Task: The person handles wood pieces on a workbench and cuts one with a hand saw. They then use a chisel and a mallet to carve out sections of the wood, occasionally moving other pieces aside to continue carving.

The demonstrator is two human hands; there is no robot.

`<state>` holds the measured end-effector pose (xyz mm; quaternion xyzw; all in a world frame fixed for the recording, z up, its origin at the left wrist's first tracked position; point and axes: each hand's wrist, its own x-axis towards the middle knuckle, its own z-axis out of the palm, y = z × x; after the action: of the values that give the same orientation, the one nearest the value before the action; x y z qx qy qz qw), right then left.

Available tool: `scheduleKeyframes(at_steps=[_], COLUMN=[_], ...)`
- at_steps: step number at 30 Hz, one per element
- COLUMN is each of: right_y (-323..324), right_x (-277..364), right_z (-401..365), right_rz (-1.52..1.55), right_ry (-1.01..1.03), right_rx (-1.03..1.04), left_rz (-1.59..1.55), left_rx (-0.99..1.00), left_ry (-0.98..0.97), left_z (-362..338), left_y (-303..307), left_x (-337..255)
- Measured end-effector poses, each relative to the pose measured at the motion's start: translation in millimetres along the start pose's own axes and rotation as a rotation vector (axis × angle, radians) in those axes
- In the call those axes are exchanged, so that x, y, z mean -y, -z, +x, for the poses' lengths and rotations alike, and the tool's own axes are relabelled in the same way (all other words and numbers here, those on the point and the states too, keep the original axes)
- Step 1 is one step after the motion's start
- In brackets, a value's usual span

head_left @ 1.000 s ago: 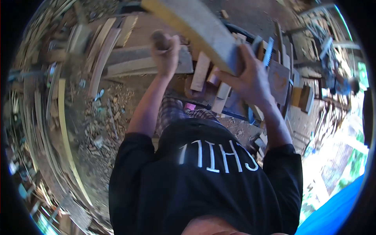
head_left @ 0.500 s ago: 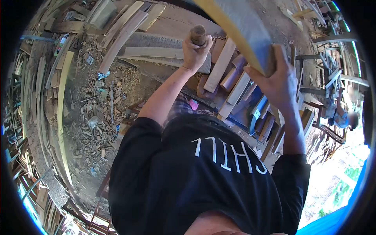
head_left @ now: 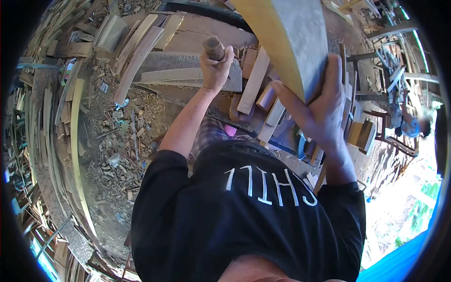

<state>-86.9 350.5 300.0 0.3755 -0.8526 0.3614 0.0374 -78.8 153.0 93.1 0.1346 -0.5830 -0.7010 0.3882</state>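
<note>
My left hand (head_left: pixel 217 70) is closed around a thick, round wooden handle (head_left: pixel 214 47). Its blunt end sticks up out of the fist, and whatever is below the fist is hidden. My right hand (head_left: pixel 322 105) grips the lower end of a broad wooden board (head_left: pixel 291 42), thumb on one side and fingers on the other. That board has a yellowish face and a greyer face, narrows to a corner at my palm, and runs out of view at the top. Behind the right hand lie several cut wood blocks (head_left: pixel 255 80).
Long boards (head_left: pixel 141 61) lie beyond my left hand. Wood chips and scraps (head_left: pixel 112 155) cover the ground at left, beside a long pale strip (head_left: pixel 75 141). More timber is stacked along the far left. At the right edge is another person (head_left: pixel 411 124) in blue.
My left hand has moved left and slightly down with the handle. The board has shifted left and lower, appearing larger, with my right hand still on it. The whole view has shifted a little.
</note>
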Motion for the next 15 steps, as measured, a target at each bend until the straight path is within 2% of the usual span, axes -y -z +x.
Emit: scheduleKeyframes(at_steps=[2,3,4,5,6,9,11,12,15], right_y=[-17,-27,-32,-36,-35,-27,-21,-18,-15], right_x=[-20,-29,-37,-46,-52,-63,-62,-62,-63], right_z=[-9,-12,-17,-21,-18,-27,-28,-30,-36], right_rz=[-0.048,-0.205,-0.206,-0.238,-0.271,-0.197,-0.146,-0.099,-0.08], right_ry=[0.089,-0.062,-0.064,-0.19,-0.304,-0.287,-0.349,-0.404,-0.372], right_rx=[0.003,0.19,0.175,0.268,0.356,0.276,0.255,0.233,0.135], left_rz=[0.119,0.116,0.033,-0.052,-0.057,0.006,-0.111,-0.111,-0.023], left_rx=[-0.024,-0.017,-0.02,-0.02,-0.01,-0.019,-0.052,-0.047,-0.035], left_ry=[-0.12,-0.129,-0.051,0.028,0.008,0.076,0.128,0.133,0.074], left_z=[-1,-1,-3,-3,2,-4,3,6,16], left_y=[2,3,5,5,3,5,-1,-4,-5], left_x=[-2,-2,-1,-1,-2,-6,-22,-28,-34])
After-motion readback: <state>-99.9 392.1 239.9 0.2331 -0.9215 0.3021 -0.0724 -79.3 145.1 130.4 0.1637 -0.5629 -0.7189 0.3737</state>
